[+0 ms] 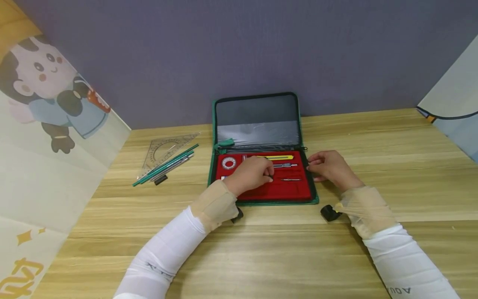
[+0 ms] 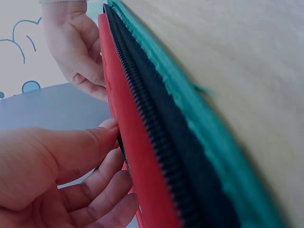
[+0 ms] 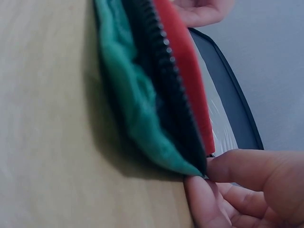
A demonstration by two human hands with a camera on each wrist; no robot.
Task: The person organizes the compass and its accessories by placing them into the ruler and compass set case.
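Wood-grain table runs back to a grey-purple panel. On it, between the two hands, lies the unzipped green-edged case, its lid raised beyond the fingers and its red tray below the left ones. The left hand pinches a small black piece between thumb and forefinger at the tray; its full shape is hidden. The right hand pinches the case's border at its right side. The case is probably light, with a pliable border and a firmer tray, so the border suits a steadying hold; the black piece is likely light and stiff, easily dropped, best taken by its sides. Just beyond the left fingers lies a yellow cutter; to their right, a small metal rod. Well to their left are teal sticks, a clear set square and a dark block.
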